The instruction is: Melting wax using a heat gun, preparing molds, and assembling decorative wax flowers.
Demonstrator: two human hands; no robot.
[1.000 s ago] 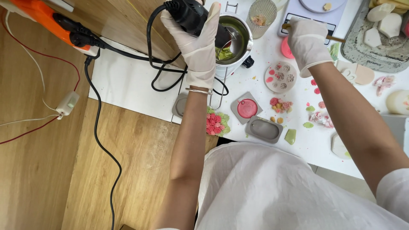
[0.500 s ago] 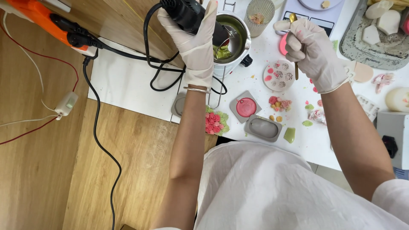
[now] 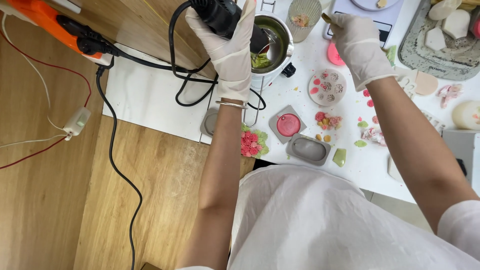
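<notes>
My left hand, in a white glove, is shut on a black heat gun whose nozzle points into a metal pot. Green wax lies in the bottom of the pot. My right hand, also gloved, grips a thin golden stick whose tip shows just left of the fingers, beside a ribbed glass cup. Below that hand lies a round mould with pink and grey cavities.
On the white table lie a square mould with a red disc, a grey oval mould, a pink and green flower cluster, a scale and a grey tray. A black cord runs to an orange power strip.
My right hand closed on the thin stick, held it over the round mould, then drew up toward the scale. The left hand kept the heat gun at the pot.
</notes>
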